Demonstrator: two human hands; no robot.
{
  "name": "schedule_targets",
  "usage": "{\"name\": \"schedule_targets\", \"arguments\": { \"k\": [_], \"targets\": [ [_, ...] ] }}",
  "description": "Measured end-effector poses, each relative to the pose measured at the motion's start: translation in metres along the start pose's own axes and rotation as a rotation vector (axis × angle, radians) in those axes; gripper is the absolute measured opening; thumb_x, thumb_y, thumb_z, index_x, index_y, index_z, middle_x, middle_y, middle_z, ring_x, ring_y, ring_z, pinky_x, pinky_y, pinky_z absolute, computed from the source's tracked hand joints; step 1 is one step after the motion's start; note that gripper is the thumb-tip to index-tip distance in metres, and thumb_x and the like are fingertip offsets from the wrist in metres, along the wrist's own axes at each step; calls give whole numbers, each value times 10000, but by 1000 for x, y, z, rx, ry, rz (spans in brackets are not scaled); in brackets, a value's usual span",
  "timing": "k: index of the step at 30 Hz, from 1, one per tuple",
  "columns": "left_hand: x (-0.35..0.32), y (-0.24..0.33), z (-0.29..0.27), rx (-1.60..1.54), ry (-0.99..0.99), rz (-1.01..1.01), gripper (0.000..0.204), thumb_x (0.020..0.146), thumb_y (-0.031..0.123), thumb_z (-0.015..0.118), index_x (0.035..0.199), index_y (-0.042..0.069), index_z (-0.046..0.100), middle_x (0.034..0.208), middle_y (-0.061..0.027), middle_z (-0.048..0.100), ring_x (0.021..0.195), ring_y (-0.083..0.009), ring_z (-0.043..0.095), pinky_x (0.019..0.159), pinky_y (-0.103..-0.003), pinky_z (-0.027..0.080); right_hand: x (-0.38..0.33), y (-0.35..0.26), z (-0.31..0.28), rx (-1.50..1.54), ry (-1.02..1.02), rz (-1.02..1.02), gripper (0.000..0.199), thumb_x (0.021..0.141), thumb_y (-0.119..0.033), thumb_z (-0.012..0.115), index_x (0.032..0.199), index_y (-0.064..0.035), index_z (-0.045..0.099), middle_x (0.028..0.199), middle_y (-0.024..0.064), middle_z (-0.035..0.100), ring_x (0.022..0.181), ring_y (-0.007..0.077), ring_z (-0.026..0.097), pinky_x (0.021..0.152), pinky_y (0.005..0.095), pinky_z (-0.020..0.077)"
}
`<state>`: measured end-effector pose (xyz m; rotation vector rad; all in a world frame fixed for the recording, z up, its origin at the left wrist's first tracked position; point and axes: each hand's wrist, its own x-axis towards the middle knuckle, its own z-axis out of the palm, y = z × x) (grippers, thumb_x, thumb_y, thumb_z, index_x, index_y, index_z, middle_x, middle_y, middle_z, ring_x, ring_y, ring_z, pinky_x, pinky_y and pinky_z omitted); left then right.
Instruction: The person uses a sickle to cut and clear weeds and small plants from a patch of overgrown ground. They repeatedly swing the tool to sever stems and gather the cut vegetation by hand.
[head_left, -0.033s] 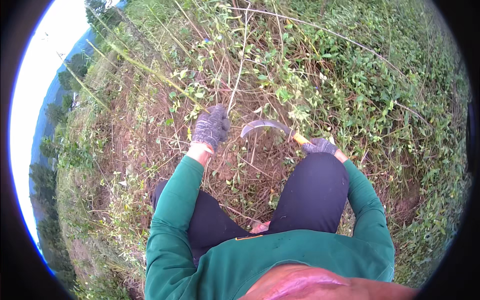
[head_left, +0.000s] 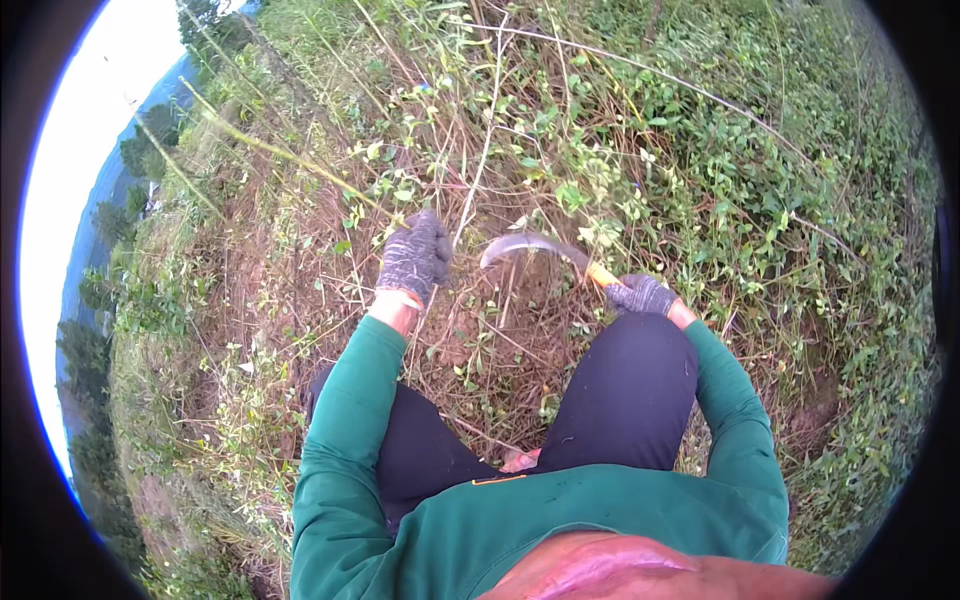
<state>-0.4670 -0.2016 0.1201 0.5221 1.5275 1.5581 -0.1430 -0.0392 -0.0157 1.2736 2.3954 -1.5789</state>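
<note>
My left hand (head_left: 415, 256), in a grey knitted glove, is closed around a clump of thin weed stems (head_left: 482, 165) that rise from the slope in front of me. My right hand (head_left: 643, 296), in the same kind of glove, grips the orange handle (head_left: 601, 274) of a sickle. Its curved grey blade (head_left: 528, 246) arcs to the left, low among the stems, and ends just right of my left hand. Both forearms are in green sleeves, and my dark-trousered knees are bent below them.
Dense green weeds and creepers (head_left: 740, 170) cover the slope ahead and to the right. Around my knees lies brown soil with dry cut stalks (head_left: 500, 340). Long bare branches (head_left: 640, 70) cross overhead. On the left the ground drops away toward distant trees (head_left: 150, 150).
</note>
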Motion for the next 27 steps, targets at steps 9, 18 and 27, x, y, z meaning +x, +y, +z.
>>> {"name": "schedule_targets", "arguments": {
  "k": [9,18,27],
  "targets": [
    [18,19,-106,238,319,252,264,918,314,480,878,72,579,719,-76,678,555,-131,525,587,-284,420,104,-118,-106,1301,567,-93,332,954,-398,474,749,-140,427,518,-14,395,397,156,393,375,315,357],
    [21,16,-87,466,436,392,425,834,397,636,1072,46,619,862,-92,682,811,-191,631,808,-336,467,185,-291,15,1010,169,-184,267,939,-349,508,807,-119,480,533,-8,440,387,142,413,359,296,355],
    [17,47,-66,599,623,226,1205,683,556,729,1427,-79,27,1458,-279,222,1351,-354,279,1103,-348,242,145,-240,132,82,228,-217,412,878,-442,547,999,-49,582,666,86,606,517,226,581,482,382,472]
  ]
}}
